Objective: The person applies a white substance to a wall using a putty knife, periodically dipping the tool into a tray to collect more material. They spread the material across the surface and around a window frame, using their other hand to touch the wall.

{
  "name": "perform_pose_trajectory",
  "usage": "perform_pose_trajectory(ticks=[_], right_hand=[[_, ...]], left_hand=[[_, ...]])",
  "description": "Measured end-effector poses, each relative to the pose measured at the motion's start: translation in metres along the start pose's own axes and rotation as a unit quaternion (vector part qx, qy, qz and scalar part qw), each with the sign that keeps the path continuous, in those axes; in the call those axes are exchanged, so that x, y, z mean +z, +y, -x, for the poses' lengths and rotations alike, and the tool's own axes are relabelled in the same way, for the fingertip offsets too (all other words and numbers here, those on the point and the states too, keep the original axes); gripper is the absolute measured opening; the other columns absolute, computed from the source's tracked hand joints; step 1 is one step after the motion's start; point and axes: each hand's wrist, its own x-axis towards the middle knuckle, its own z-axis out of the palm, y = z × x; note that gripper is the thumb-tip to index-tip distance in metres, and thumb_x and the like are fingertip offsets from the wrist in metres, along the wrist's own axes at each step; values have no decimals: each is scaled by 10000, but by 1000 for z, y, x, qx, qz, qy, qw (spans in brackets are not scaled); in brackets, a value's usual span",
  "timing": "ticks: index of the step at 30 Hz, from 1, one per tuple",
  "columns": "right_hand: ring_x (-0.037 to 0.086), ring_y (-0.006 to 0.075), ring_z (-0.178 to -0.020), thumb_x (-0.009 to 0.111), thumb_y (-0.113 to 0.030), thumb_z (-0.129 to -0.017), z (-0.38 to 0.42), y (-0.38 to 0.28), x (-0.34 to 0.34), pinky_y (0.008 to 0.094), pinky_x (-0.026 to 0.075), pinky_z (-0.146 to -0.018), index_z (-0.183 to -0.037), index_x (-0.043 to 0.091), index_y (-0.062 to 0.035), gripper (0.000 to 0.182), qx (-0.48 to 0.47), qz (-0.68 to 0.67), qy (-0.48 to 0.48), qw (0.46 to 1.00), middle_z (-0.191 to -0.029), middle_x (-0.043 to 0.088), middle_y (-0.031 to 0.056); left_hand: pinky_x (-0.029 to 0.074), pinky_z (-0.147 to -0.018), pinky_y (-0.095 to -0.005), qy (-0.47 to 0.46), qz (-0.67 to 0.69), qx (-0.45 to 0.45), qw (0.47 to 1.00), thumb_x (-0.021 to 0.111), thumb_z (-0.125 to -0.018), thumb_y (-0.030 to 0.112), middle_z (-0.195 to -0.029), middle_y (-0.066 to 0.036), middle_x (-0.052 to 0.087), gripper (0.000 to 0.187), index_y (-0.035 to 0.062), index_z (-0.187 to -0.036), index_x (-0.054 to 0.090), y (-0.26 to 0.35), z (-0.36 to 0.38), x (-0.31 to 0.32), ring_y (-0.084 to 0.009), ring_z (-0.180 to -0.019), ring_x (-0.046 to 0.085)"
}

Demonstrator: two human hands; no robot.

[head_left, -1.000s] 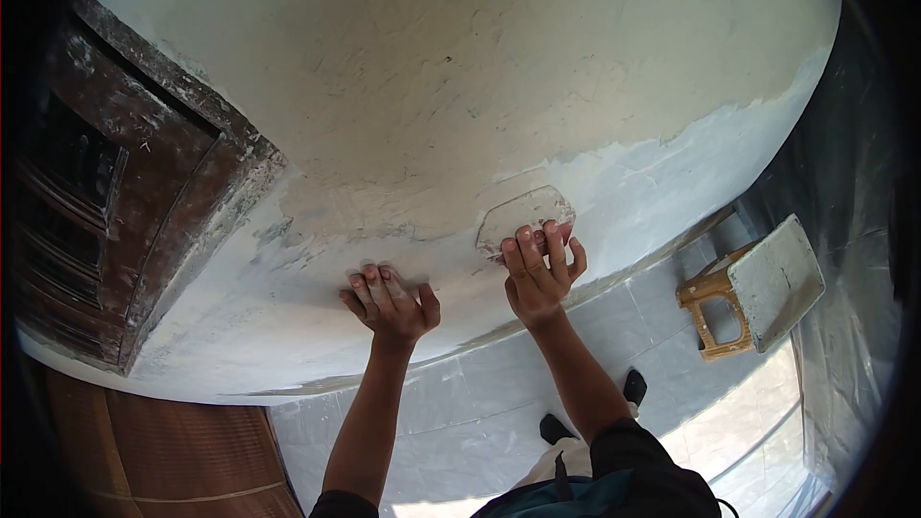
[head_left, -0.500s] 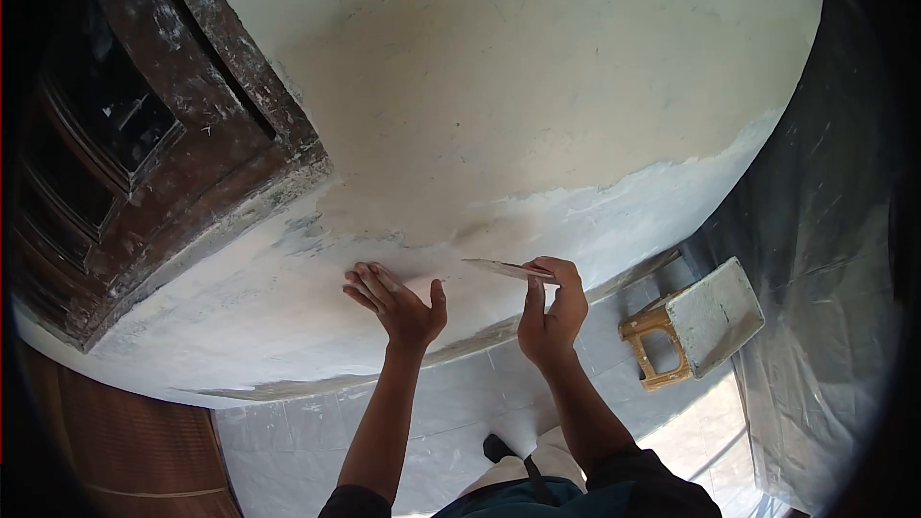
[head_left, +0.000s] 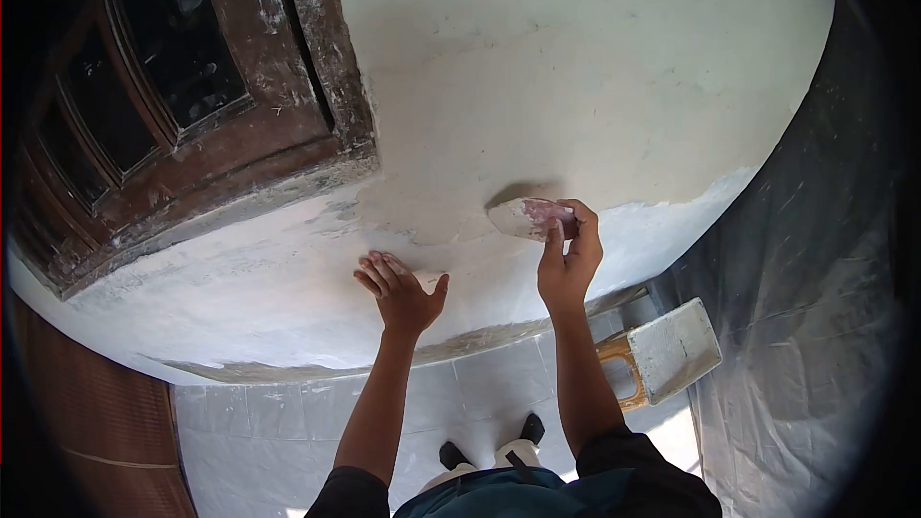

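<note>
Wall [head_left: 595, 67] fills most of the head view — pale plaster above, a whiter, wetter-looking band along its lower part.

Right hand [head_left: 568, 264] is raised against the wall, grip pinched on a scraper [head_left: 526, 217]; thumb and fingers close around its near end, and the blade, smeared with whitish paste, points left. Blade lies close to the wall, at the border of the buff patch and the whiter band; whether the edge touches plaster cannot be told. A dark shadow sits just above it.

Left hand [head_left: 401, 292] is flat on the wall, fingers spread, thumb out to the right — holds nothing. It rests lower and to the left of the scraper, apart from it.

Window frame [head_left: 288, 149], dark brown wood spattered with white, stands at upper left, its sill edge near the buff patch. Panes look dark.

Below the wall: tiled floor [head_left: 278, 422], light grey. Stool [head_left: 662, 353] stands at lower right, wooden legs, seat coated white, just right of the right forearm. Plastic sheet [head_left: 815, 259], dark and creased, covers the far right side.

Person's feet show between the arms at the bottom.
</note>
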Motion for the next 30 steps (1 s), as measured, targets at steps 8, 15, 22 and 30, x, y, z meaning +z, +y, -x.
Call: perform_pose_trajectory(ticks=[8,15,22,30], right_hand=[[557,126,-762,534,46,-884,-9,0,3,263,463,-714,-1075,527,7,195,39,-55,40,997,-895,611,87],[585,150,-798,529,50,-885,2,0,14,261,467,-736,-1086,518,12,205,51,-38,-6,998,-862,603,95],[606,155,-804,509,71,-880,9,10,12,262,471,-726,-1104,506,9,233,16,-35,-75,996,-920,629,105],[631,219,-834,516,64,-872,3,9,3,293,482,-722,-1103,508,4,238,74,-59,-90,992,-908,622,151]], left_hand=[[-80,-1104,-610,-243,48,-86,965,484,-855,603,-1489,-373,31,1029,-192,-1395,115,11,-16,-49,-511,-1392,-70],[-63,-1114,-601,-174,48,-74,981,512,-851,576,-1502,-348,33,1013,-174,-1406,117,10,-5,-36,-502,-1398,-61],[3,-1118,-605,9,65,-21,998,648,-795,448,-1486,-367,-15,1065,-176,-1404,36,23,0,-46,-520,-1389,-54],[14,-1123,-588,-6,134,-79,988,671,-791,399,-1486,-364,-42,1072,-165,-1406,-2,41,-4,-51,-523,-1387,-80]])
